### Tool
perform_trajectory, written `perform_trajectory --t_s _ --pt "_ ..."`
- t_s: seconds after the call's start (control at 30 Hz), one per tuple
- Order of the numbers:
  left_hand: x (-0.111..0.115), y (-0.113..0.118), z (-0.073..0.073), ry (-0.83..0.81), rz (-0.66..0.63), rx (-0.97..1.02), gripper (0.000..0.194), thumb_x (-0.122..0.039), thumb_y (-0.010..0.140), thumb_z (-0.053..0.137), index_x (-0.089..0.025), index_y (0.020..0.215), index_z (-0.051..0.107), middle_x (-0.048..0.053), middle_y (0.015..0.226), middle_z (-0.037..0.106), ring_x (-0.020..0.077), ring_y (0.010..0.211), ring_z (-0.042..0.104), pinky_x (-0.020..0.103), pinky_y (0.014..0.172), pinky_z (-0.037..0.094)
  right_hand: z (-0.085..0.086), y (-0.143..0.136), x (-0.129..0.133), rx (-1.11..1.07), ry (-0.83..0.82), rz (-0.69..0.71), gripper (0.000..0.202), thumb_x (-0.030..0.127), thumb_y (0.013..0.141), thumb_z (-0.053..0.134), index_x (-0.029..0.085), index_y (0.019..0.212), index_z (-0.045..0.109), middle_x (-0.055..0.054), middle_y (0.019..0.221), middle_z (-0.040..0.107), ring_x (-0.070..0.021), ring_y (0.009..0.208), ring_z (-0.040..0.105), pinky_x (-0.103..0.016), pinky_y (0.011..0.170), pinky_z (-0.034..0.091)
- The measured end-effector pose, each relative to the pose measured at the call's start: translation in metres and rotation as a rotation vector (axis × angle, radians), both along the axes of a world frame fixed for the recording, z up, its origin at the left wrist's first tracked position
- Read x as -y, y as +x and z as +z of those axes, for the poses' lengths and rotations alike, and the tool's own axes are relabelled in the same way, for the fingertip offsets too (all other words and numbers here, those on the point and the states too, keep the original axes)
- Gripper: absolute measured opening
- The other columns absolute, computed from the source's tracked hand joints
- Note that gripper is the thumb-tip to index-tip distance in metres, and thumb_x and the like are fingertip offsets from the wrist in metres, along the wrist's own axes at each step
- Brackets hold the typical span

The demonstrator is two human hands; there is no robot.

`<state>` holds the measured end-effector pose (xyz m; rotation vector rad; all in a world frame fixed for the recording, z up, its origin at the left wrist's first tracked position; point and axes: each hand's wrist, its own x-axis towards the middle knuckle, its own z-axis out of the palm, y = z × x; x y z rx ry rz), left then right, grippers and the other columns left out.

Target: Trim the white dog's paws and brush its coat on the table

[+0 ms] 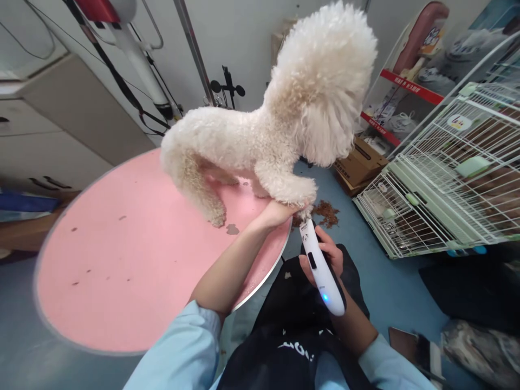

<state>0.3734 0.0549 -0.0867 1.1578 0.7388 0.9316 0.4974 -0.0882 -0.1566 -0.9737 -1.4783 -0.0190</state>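
Observation:
A fluffy cream-white dog (227,135) is on a round pink grooming table (134,260), its body side-on and its head to the right. My left hand (282,212) is closed around the dog's front paw, which is raised near the table's right edge; fur hides some of the fingers. In my right hand (331,254) is a white hair clipper (320,271) with a blue light lit near its lower end. The clipper's head points up at the held paw, very close to its fur; whether it touches I cannot tell.
A white wire cage (459,168) stands at the right, with a cardboard box (359,165) and a red-edged shelf (412,86) behind. Brown hair clippings (326,214) lie on the blue floor. A metal pole (195,49) rises behind the table, and a cabinet (60,119) is at the left.

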Motion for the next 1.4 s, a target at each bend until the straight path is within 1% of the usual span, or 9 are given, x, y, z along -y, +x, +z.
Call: perform_trajectory --t_s 0.13,0.37,0.5,0.63,0.87,1.07,1.13,1.3,1.4 --pt "0.001 -0.002 0.001 0.072 0.025 0.002 0.055 -0.041 0.058 0.091 -0.014 0.102 0.072 0.013 0.115 0.073 0.0254 0.108 0.065 0.043 0.104 0.046 0.005 -0.002 -0.002 0.003 -0.012 0.013 0.046 0.026 0.083 0.075 0.024 0.122 0.05 -0.017 0.134 0.065 -0.0307 0.118 0.069 -0.046 0.085 0.064" --pt "0.002 0.0 0.002 0.098 -0.002 -0.01 0.045 -0.037 0.061 0.088 -0.016 0.097 0.071 0.011 0.111 0.074 0.0241 0.106 0.066 0.043 0.103 0.047 -0.001 -0.006 -0.006 -0.057 0.062 -0.101 0.043 0.033 0.083 0.075 0.025 0.118 0.052 -0.015 0.129 0.066 -0.0294 0.11 0.072 -0.046 0.082 0.064" --pt "0.001 0.0 0.003 0.13 0.022 0.018 0.046 -0.033 0.062 0.086 -0.016 0.102 0.071 0.012 0.117 0.073 0.0255 0.114 0.064 0.043 0.108 0.044 0.0 -0.007 -0.005 -0.017 0.053 -0.087 0.044 0.033 0.081 0.077 0.025 0.116 0.051 -0.014 0.127 0.068 -0.0291 0.108 0.073 -0.045 0.079 0.065" --pt "0.002 0.0 0.003 0.116 0.024 -0.007 0.042 -0.031 0.064 0.084 -0.016 0.1 0.069 0.011 0.111 0.073 0.0242 0.108 0.065 0.044 0.105 0.046 -0.003 -0.009 -0.01 -0.048 0.09 -0.121 0.042 0.032 0.083 0.075 0.025 0.117 0.053 -0.014 0.127 0.067 -0.0297 0.107 0.073 -0.045 0.078 0.065" --pt "0.002 -0.001 0.002 0.102 0.011 -0.002 0.046 -0.036 0.064 0.085 -0.014 0.1 0.068 0.011 0.106 0.073 0.023 0.102 0.065 0.043 0.102 0.048 -0.003 -0.008 -0.015 -0.039 0.059 0.007 0.05 0.026 0.08 0.077 0.024 0.124 0.052 -0.014 0.135 0.065 -0.0296 0.115 0.07 -0.045 0.085 0.063" --pt "0.002 -0.001 0.003 0.136 0.023 -0.037 0.041 -0.036 0.065 0.085 -0.014 0.095 0.068 0.011 0.104 0.073 0.022 0.102 0.065 0.042 0.103 0.047 -0.002 -0.008 -0.018 -0.087 0.066 -0.042 0.05 0.024 0.078 0.077 0.025 0.121 0.052 -0.012 0.131 0.066 -0.0283 0.113 0.071 -0.046 0.086 0.063" --pt "0.003 -0.001 0.002 0.132 0.02 -0.044 0.039 -0.036 0.065 0.085 -0.015 0.093 0.068 0.01 0.103 0.073 0.0221 0.102 0.065 0.042 0.102 0.047 -0.002 -0.009 -0.024 -0.054 0.077 -0.036 0.048 0.025 0.078 0.077 0.027 0.12 0.053 -0.011 0.132 0.067 -0.0284 0.113 0.071 -0.045 0.085 0.064" --pt "0.002 0.001 0.0 0.099 0.064 -0.028 0.051 -0.039 0.056 0.09 -0.015 0.096 0.069 0.011 0.108 0.073 0.0242 0.105 0.065 0.044 0.103 0.045 0.004 -0.003 -0.032 0.086 0.03 0.031 0.053 0.021 0.078 0.075 0.028 0.126 0.053 -0.011 0.139 0.064 -0.0314 0.119 0.069 -0.047 0.086 0.066" --pt "0.001 0.001 -0.001 0.061 0.057 -0.021 0.052 -0.039 0.052 0.092 -0.015 0.092 0.07 0.011 0.105 0.074 0.0246 0.102 0.066 0.044 0.102 0.046 0.011 0.004 -0.031 0.127 -0.024 0.067 0.057 0.019 0.08 0.074 0.03 0.131 0.052 -0.011 0.145 0.06 -0.0311 0.125 0.067 -0.049 0.091 0.065"
